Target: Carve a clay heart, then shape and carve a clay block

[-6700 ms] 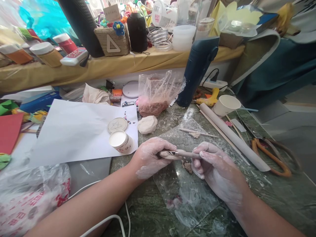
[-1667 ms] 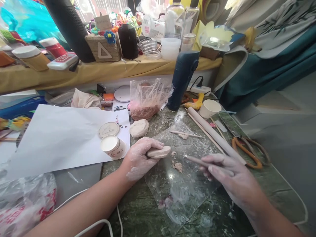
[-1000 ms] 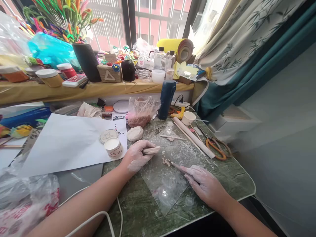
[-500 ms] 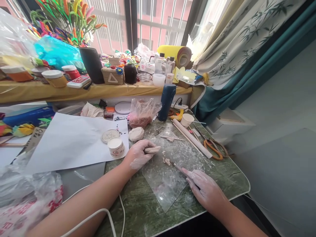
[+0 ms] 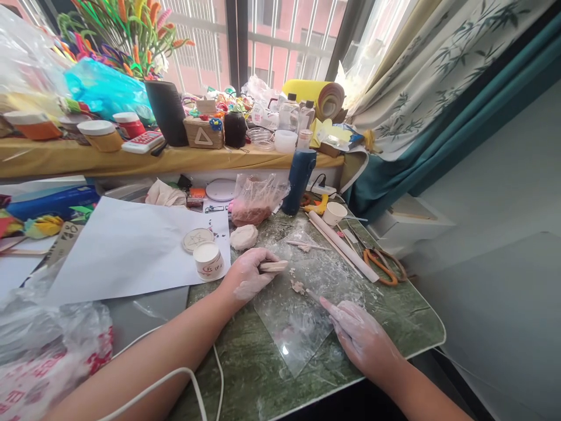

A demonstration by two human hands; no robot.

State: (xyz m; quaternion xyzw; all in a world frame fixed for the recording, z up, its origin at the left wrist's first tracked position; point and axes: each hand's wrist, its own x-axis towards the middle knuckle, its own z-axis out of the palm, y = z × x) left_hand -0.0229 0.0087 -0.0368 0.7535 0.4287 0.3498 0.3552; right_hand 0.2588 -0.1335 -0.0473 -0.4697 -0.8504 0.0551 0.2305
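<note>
My left hand [image 5: 254,273], dusted white, is closed on a pale flat piece [image 5: 273,266] that looks like clay or wood; its exact kind is unclear. My right hand [image 5: 360,332], coated with white, grips a thin tool [image 5: 312,295], perhaps a knife or spatula, with the index finger along it. The tool's tip touches a small heap of pale clay crumbs [image 5: 298,287] on a clear plastic sheet [image 5: 291,345]. The sheet is smeared with white residue. Behind my left hand sits a lump of pale clay [image 5: 243,237]. A thin stick [image 5: 307,244] with clay bits lies beyond the crumbs.
To the left, a white jar [image 5: 207,261] and a round star-marked lid [image 5: 198,240] rest on white paper [image 5: 118,251]. A bagged reddish mass [image 5: 252,204] and blue bottle [image 5: 298,181] stand behind. On the right are a rolling pin [image 5: 344,248], paper cup [image 5: 335,213] and orange-handled scissors [image 5: 381,268].
The view has shifted slightly. My right hand and its tool have moved a little at the crumbs, while my left hand keeps its hold on the pale piece.
</note>
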